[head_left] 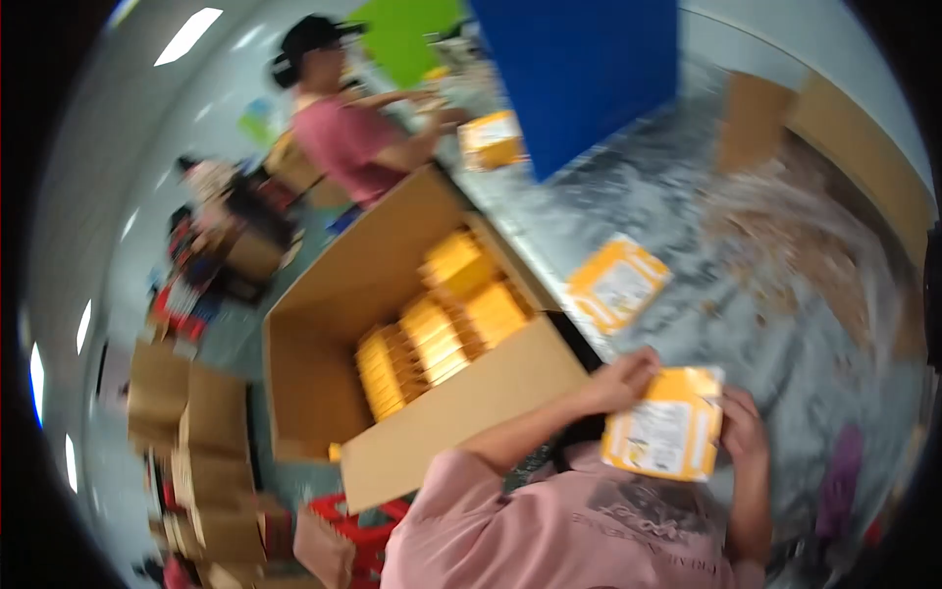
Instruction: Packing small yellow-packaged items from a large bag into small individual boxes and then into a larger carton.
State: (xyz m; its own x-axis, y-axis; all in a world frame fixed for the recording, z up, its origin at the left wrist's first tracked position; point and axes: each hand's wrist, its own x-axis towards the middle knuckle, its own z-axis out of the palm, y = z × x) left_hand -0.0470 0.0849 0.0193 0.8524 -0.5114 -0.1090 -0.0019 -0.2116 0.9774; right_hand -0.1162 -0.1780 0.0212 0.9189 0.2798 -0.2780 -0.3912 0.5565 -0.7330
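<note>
A yellow packet (659, 432) with a white label sits in front of my chest, tilted, its label facing up. My left hand (628, 381) is closed at its upper left corner, fingers bent. Along its right edge my right hand (744, 424) grips it, some fingers hidden behind. Another yellow packet (618, 285) with a white label lies on the grey marbled table just beyond my left hand. To the left of my left arm stands an open cardboard box (304, 378), with rows of yellow packets (432, 339) stacked inside. The picture is blurred.
A blue divider panel (599, 79) rises from the table. Clear plastic with brown small pieces (795, 245) lies at the right, near cardboard flaps (756, 118). A co-worker in pink (343, 137) works at the far left, near stacked yellow packets (491, 140). Cartons (211, 422) and a red crate (368, 540) stand at left.
</note>
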